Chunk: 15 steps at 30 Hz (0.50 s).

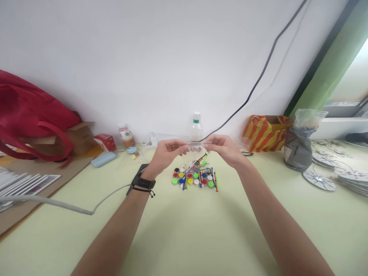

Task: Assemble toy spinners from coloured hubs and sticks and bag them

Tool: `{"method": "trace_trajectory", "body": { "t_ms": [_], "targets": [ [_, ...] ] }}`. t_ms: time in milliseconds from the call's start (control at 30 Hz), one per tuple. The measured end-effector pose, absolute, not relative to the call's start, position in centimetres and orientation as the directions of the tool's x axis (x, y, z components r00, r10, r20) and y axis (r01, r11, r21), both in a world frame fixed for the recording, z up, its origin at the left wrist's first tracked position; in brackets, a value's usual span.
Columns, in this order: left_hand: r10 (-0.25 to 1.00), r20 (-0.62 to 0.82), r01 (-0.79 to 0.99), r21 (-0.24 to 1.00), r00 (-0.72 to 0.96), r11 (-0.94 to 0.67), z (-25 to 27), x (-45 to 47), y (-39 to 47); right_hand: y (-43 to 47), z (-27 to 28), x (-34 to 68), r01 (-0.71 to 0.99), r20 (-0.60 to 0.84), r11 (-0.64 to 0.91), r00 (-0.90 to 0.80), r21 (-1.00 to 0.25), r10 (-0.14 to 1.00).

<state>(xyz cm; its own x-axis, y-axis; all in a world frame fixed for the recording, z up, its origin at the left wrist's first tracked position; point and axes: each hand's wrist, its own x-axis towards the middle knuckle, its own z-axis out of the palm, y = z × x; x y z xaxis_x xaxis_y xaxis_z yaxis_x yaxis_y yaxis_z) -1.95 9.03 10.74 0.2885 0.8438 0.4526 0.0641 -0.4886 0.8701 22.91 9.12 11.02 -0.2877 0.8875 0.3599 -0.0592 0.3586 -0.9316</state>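
Observation:
Between my two hands a small clear plastic bag is stretched, with small pieces inside that are too small to make out. My left hand pinches its left end, thumb against the fingers. At the right end my right hand grips it the same way. Below the hands, on the table, lie several round coloured caps in rows, red, yellow, green, blue, white and black. Thin coloured plastic sticks lie among and beside them. Part of this group is hidden behind the bag.
A clear bottle and a labelled bottle stand by the wall. At left are a red bag, a blue case and a cable. A striped bag, a grey bag and white discs are at right.

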Motion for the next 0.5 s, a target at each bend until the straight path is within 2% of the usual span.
{"method": "trace_trajectory", "body": {
  "t_ms": [300,500],
  "targets": [
    [0.868,0.42,0.026,0.897,0.264,-0.442,10.7,-2.4,9.2,9.0,11.1,23.0,-0.054,0.38,0.383,-0.314,-0.922,0.87],
    [0.896,0.377,-0.091,0.926,0.234,-0.365,9.8,-2.8,10.1,10.0,9.8,22.8,-0.127,0.351,0.328,-0.272,-0.936,0.896]
  ]
}}
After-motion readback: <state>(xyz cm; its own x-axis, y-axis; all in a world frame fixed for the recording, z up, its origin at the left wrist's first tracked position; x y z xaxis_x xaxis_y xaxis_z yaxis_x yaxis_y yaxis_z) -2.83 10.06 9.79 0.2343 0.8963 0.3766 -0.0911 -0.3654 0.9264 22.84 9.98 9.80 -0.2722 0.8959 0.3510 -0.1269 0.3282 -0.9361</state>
